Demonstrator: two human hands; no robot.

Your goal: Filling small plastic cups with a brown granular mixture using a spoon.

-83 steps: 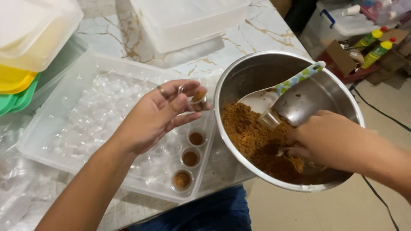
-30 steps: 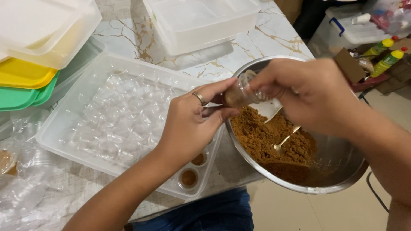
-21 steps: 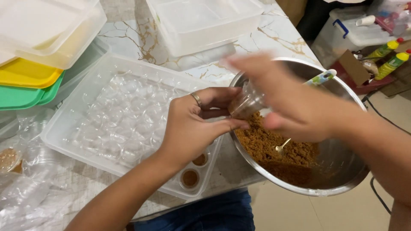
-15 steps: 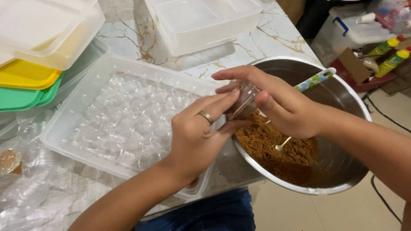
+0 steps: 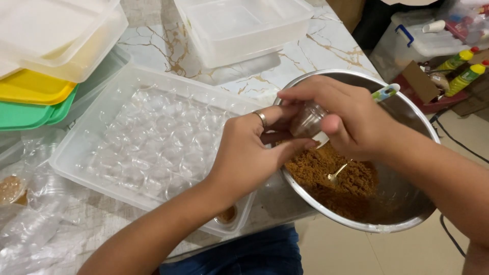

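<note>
A small clear plastic cup (image 5: 307, 121) is held between both hands over the near rim of a steel bowl (image 5: 407, 127): the left hand (image 5: 249, 153) is closed on it from below and the side, with a ring on one finger, while the right hand (image 5: 351, 119) is clamped over its top, thumb pressed against the wall. The bowl, half filled with brown crumbs (image 5: 331, 175) and holding a spoon (image 5: 384, 92) with a patterned handle, overhangs the edge of the marble worktop (image 5: 326, 48). Just to the left sits a clear tray (image 5: 147, 147) packed with empty cups (one filled cup shows at its near corner, under the wrist). The thin cup could be crushed or slip if squeezed too hard, and crumbs could be spilled. The overhanging bowl might also be tipped by a downward push on its rim.
</note>
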